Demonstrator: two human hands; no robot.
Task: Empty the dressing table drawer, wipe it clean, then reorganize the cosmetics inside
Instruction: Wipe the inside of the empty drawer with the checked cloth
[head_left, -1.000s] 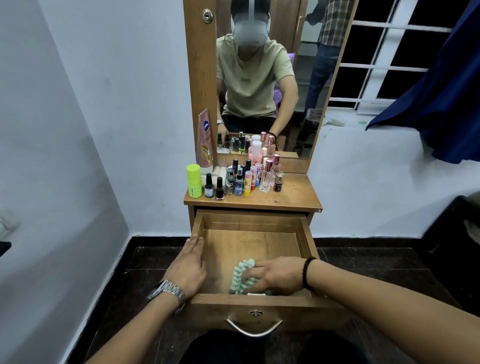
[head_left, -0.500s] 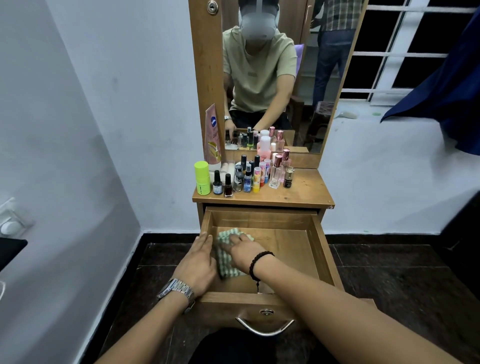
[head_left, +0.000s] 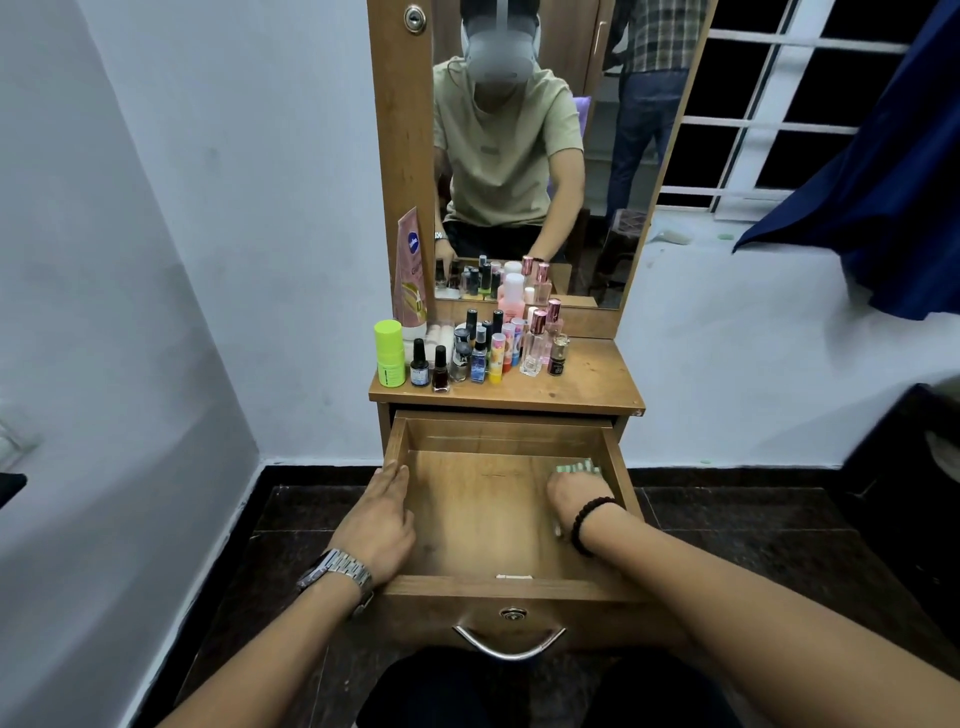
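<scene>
Drawer (head_left: 498, 519) pulled out, bare but for the green cloth (head_left: 577, 467)
Right hand (head_left: 574, 493) pressed the cloth into the far right corner, grip hidden; left hand (head_left: 376, 525) lay flat-fingered on the left wall; cosmetics (head_left: 467, 353) stood on the tabletop (head_left: 592, 379)

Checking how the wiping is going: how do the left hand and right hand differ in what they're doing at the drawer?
The left hand rests flat on the drawer's left wall, holding nothing; the right hand is inside, against the right wall, pressing down on the green cloth. The left wrist wears a metal watch; the right wears a black bead bracelet. Both are palm-down at the drawer.
</scene>
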